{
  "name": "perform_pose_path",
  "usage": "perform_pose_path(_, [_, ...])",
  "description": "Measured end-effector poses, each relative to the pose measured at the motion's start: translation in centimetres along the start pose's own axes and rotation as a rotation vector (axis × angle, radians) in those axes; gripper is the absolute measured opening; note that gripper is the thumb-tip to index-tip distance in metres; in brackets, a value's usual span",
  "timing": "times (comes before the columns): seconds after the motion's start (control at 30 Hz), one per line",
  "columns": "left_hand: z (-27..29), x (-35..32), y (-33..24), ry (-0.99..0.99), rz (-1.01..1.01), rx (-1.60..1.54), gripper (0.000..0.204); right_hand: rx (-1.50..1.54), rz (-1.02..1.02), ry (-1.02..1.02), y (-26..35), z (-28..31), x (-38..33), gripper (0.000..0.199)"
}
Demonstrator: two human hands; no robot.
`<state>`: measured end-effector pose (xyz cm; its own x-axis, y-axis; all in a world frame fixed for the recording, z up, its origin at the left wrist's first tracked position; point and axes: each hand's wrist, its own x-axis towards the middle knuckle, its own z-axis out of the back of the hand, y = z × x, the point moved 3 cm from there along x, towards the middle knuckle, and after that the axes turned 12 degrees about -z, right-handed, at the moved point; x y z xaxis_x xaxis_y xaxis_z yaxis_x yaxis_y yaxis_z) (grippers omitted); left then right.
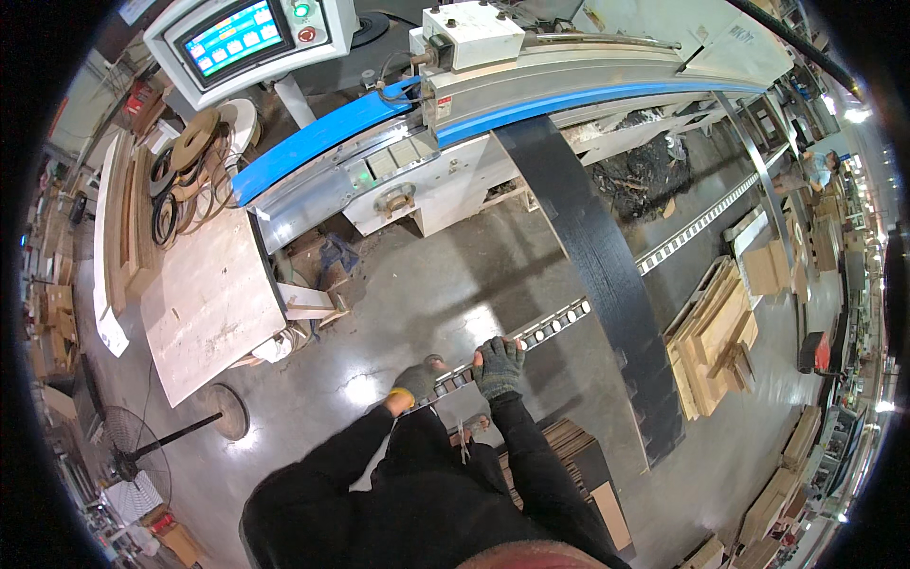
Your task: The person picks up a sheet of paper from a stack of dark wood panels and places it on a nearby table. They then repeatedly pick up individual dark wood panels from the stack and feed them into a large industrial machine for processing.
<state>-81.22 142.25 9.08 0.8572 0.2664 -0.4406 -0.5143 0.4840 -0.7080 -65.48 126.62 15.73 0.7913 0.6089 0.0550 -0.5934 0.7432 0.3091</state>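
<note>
My left hand [414, 383], in a dark grey glove with a yellow cuff, is at the near end of a roller rail [559, 323]. Its fingers are too small and partly hidden to read. Farther right along the same rail lies my right hand [500, 369], in a grey glove, palm down with the fingers stretched forward across it. Pale rollers sit in a row along the rail, which runs off to the far right beneath a long black panel [592, 247]. The panel's far end reaches the blue-edged machine [569, 95].
A control screen [235, 40] stands at the back left. Rolls of edge banding [190, 156] lie on a pale worktable [213, 303], with a fan [123, 460] nearby. Brown boards [569, 455] are stacked beside my right arm; wooden pieces [716, 337] lie beyond the panel. Another person [820, 169] is far right.
</note>
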Motion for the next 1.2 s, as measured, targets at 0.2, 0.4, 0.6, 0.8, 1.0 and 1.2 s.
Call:
perform_pose_path(0.2, [2.9,-7.6,4.1,-0.338,0.140,0.055,0.055,-0.114,0.010,0.123,2.0,1.1,1.3,0.033])
perform_pose_path(0.4, [8.7,-2.7,4.2,-0.635,-0.048,0.195,0.043,-0.289,-0.074,0.332,2.8,0.5,5.3,0.046])
perform_pose_path(0.6, [28.0,6.4,-0.2,-0.977,-0.137,0.081,0.034,-0.262,-0.144,0.316,3.3,0.9,6.1,0.039])
perform_pose_path(0.8, [23.9,13.6,1.1,-0.695,-0.348,-0.088,0.027,-0.205,-0.162,0.299,1.5,-0.8,6.3,0.038])
perform_pose_path(1.0, [4.1,2.6,-3.7,0.067,-0.277,-0.213,0.059,-0.086,-0.156,0.233,1.0,-0.3,6.4,0.033])
perform_pose_path(1.2, [0.9,-0.8,-6.8,0.169,-0.191,0.235,0.076,0.001,-0.152,0.276,0.1,-0.6,6.5,0.034])
